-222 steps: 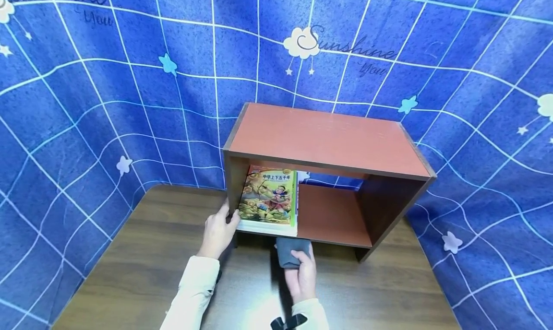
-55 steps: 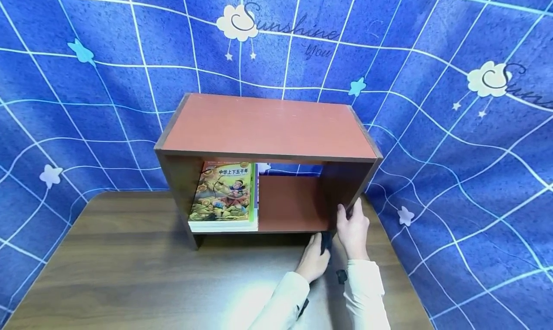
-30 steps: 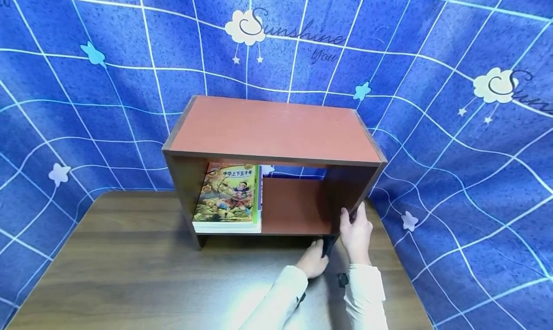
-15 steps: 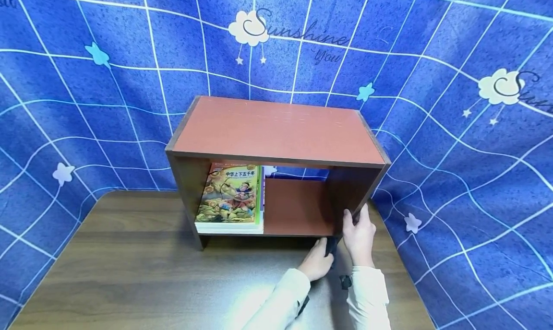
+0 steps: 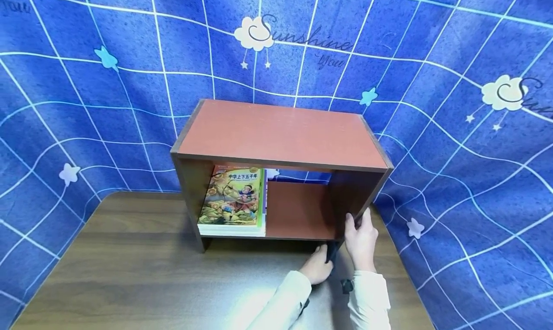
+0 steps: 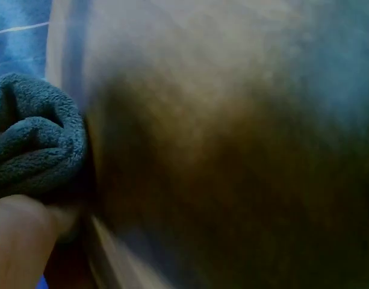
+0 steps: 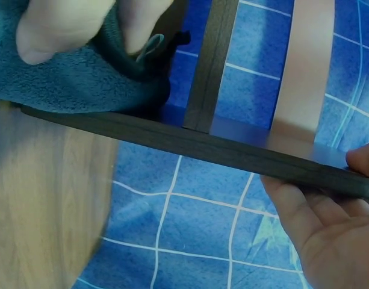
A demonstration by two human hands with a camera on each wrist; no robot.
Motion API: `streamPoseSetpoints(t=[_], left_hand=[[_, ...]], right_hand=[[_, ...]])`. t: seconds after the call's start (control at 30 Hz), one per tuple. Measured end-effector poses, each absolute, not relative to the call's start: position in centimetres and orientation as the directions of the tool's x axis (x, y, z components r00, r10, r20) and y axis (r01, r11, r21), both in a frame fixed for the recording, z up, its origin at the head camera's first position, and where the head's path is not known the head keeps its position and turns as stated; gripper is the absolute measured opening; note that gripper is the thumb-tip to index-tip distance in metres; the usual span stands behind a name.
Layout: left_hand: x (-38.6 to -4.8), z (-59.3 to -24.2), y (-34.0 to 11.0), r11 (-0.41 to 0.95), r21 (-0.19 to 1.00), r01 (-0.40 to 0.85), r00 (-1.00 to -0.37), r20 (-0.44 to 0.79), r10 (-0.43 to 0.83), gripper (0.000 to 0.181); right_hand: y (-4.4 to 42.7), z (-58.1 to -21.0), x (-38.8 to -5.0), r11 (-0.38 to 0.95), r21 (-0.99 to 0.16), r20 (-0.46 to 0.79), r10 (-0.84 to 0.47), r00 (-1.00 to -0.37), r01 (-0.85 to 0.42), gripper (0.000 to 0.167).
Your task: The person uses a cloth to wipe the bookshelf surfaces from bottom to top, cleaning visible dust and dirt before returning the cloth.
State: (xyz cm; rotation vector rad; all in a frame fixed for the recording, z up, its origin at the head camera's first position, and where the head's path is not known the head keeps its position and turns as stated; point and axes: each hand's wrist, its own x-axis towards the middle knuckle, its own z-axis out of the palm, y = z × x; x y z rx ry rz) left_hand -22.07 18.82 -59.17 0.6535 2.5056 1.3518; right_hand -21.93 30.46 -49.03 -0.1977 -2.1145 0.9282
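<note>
The folded dark cloth (image 7: 82, 81) sits low against the front edge of the right side panel (image 7: 232, 153), pinched in the left hand (image 5: 317, 267), the nearer one, while the right hand (image 5: 361, 241) grips that edge higher up; I can't make out the cloth's long axis. Beyond, inside the shelf unit (image 5: 285, 135), I read 中华上下五千年 on the top book (image 5: 233, 203), and "Sunshine You" on the blue curtain (image 5: 181, 37) behind.
</note>
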Motion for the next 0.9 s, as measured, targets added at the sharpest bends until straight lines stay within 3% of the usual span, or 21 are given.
streamPoseSetpoints(t=[0.4, 0.9], left_hand=[[-21.4, -58.1, 19.4, 0.374, 0.895, 0.244, -0.883, 0.046, 0.467, 0.062], [-21.9, -60.0, 19.4, 0.473, 0.832, 0.29, -0.882, 0.039, 0.47, 0.049]], right_hand=[[31.0, -49.0, -21.6, 0.728, -0.668, 0.618, 0.426, -0.661, -0.156, 0.014], [30.3, -48.8, -21.7, 0.703, -0.7, 0.574, 0.447, -0.686, -0.128, 0.016]])
